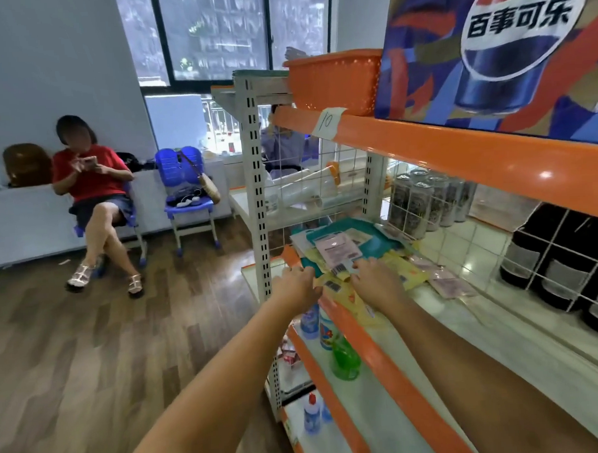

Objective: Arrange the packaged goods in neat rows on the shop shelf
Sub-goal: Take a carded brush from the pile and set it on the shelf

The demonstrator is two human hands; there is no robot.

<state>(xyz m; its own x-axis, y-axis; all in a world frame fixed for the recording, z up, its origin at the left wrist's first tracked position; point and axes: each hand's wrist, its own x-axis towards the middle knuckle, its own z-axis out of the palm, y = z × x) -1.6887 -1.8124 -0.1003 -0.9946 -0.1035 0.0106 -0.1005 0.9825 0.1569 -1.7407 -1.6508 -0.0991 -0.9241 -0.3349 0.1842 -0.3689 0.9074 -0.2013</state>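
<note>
Flat packets lie in a loose pile at the left end of the middle shelf [493,324]: teal packets [377,241] at the back, a pale pink packet [336,250] on top, yellow packets [412,272] in front. Two more pink packets [454,283] lie to the right. My left hand [296,286] grips the pile's left edge at the shelf's front corner. My right hand [378,279] rests on the yellow packets, fingers curled at the pink packet's barcode end. Both arms reach in from the lower edge.
Drink cans [423,200] stand behind a wire divider at the back; dark containers [563,269] sit in wire cells at right. An orange basket [332,81] sits on the top shelf. Bottles, one green [344,361], stand on lower shelves. A seated person [91,201] and blue chair [190,196] are left.
</note>
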